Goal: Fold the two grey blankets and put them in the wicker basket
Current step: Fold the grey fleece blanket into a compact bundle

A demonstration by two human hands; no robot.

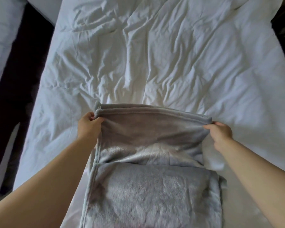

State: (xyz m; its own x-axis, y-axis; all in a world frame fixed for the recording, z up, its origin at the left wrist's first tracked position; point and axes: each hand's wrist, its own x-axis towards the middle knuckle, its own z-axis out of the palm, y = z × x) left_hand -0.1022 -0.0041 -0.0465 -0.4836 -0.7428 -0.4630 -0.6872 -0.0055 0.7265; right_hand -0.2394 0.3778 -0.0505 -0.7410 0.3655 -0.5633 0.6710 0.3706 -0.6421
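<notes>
A grey fleece blanket [151, 186] lies in a narrow folded strip on the white bed, running from the bottom edge of the view up to the middle. Its far end is lifted off the bed and curls back toward me. My left hand [89, 124] pinches the far left corner of that lifted edge. My right hand [220, 132] pinches the far right corner. The edge between the two hands is pulled fairly taut. I see only this one grey blanket; no wicker basket is in view.
The wrinkled white duvet [163, 55] covers the bed beyond the blanket. A dark gap of floor [18, 76] runs along the left side of the bed, with another white bed [2, 38] past it. Dark floor shows at the top right corner.
</notes>
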